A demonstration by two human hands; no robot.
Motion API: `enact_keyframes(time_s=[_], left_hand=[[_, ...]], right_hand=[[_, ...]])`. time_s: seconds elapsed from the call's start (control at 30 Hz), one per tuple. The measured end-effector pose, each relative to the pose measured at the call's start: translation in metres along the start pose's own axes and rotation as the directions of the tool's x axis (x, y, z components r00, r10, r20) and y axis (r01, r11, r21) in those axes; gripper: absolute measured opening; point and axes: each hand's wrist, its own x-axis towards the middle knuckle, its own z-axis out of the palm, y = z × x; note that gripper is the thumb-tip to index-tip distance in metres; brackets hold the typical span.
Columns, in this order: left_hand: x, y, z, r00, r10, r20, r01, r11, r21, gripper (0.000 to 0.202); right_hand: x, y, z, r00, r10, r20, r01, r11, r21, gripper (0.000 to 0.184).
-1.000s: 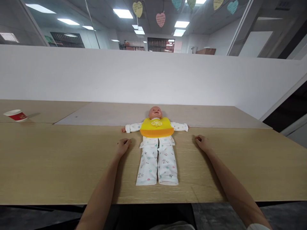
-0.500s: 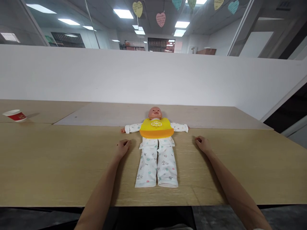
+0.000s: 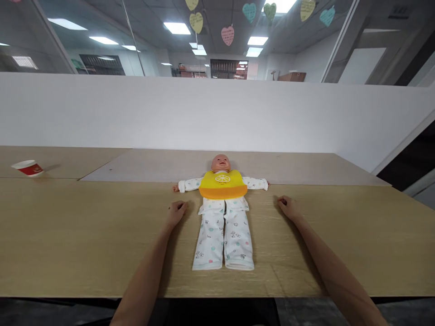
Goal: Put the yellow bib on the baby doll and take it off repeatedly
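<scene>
A baby doll [image 3: 220, 163] lies on its back in the middle of the table, arms stretched out to both sides. It wears a yellow bib [image 3: 223, 184] with a white citrus slice on it and an orange pocket along the bottom. Below the bib are white patterned trousers [image 3: 210, 237], with the legs laid straight towards me. My left hand [image 3: 177, 213] rests on the table left of the doll, its fingers curled in and nothing seen in them. To the doll's right, my right hand [image 3: 288, 207] lies loosely closed on the wood. Neither hand touches the doll or its clothes.
A red and white paper cup [image 3: 30, 168] is at the far left of the wooden table [image 3: 84, 235]. A pale board [image 3: 292, 167] lies along the back, against a white wall [image 3: 217, 115]. Above it is a window with heart-shaped notes [image 3: 227, 35].
The whole view has tilted up slightly, so everything sits a little lower in the picture. Both hands, the doll and the cup keep their places on the table.
</scene>
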Motion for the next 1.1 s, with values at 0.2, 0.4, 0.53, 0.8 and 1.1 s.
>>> enact_keyframes(time_s=[0.2, 0.4, 0.53, 0.8, 1.1], left_hand=[[0.000, -0.001, 0.000, 1.000, -0.006, 0.003, 0.006, 0.999, -0.036, 0.034], [0.000, 0.000, 0.001, 1.000, 0.006, -0.004, -0.006, 1.000, -0.017, 0.035], [-0.001, 0.003, 0.000, 1.000, -0.008, -0.013, 0.008, 1.000, -0.007, 0.034], [-0.005, 0.012, -0.002, 0.994, -0.109, 0.016, 0.108, 0.945, -0.307, 0.032], [0.052, 0.073, -0.021, 0.993, -0.108, 0.055, 0.111, 0.623, -0.774, 0.027]], right_hand=[[0.002, 0.003, 0.002, 1.000, -0.004, 0.019, 0.003, 0.999, 0.053, 0.022], [0.003, 0.006, 0.004, 1.000, -0.017, 0.012, 0.017, 0.999, 0.029, 0.023], [0.003, 0.006, 0.004, 1.000, 0.001, -0.002, -0.001, 1.000, 0.026, 0.023], [-0.002, -0.018, 0.000, 0.995, 0.034, -0.092, 0.001, 0.936, 0.352, 0.030], [0.061, -0.114, 0.017, 0.993, 0.114, 0.037, -0.098, 0.594, 0.799, 0.031]])
